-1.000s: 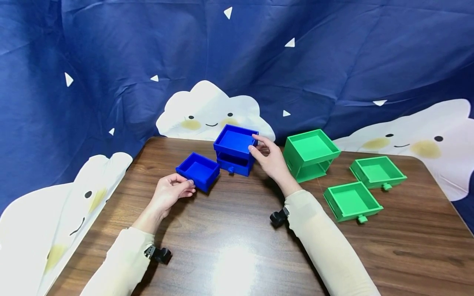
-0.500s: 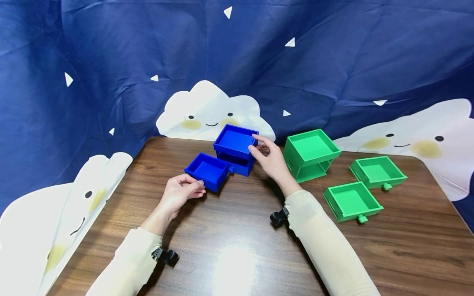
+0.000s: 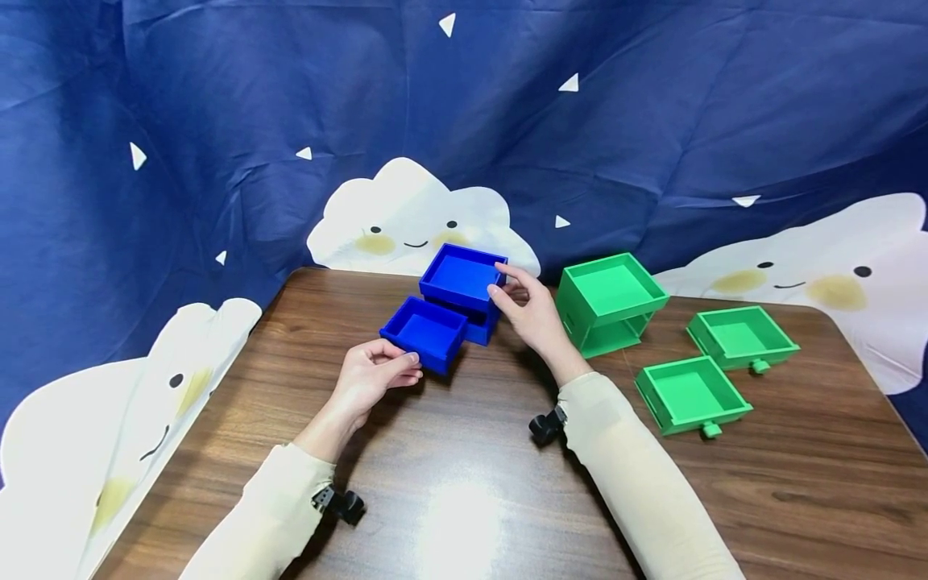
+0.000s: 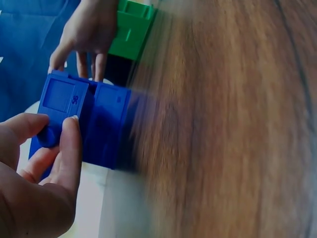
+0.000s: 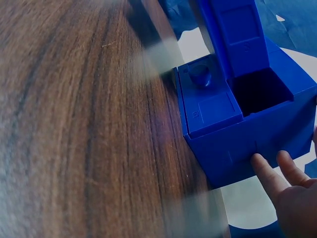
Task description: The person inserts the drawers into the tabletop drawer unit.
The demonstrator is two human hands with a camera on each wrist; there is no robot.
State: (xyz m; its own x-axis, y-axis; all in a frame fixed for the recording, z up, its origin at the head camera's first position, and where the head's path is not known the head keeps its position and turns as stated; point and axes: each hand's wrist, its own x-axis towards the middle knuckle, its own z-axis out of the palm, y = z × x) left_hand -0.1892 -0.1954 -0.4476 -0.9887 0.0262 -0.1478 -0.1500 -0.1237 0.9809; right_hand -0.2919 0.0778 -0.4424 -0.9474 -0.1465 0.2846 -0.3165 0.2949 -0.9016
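Note:
In the head view my left hand (image 3: 371, 377) holds a small blue drawer (image 3: 428, 330), tilted in front of the blue cabinet (image 3: 464, 274). Its thumb and fingers pinch the drawer's front at the round knob (image 4: 48, 136). The drawer's back end overlaps the cabinet's dark upper slot (image 5: 260, 91). Below that slot sits a lower blue drawer (image 5: 208, 96), pushed in, its own knob facing out. My right hand (image 3: 532, 310) grips the cabinet's right side, with thumb and index at the top rim and other fingertips against the side wall (image 5: 237, 148).
A green cabinet (image 3: 612, 286) with an open front stands right of the blue one, close to my right forearm. Two green drawers (image 3: 692, 391) lie further right on the wooden table (image 3: 464, 451). A blue cloth (image 3: 464, 97) with clouds hangs behind.
My left hand has moved to the right with the blue drawer, from beside the cabinet to in front of its upper slot. The right hand and the cabinet have stayed put.

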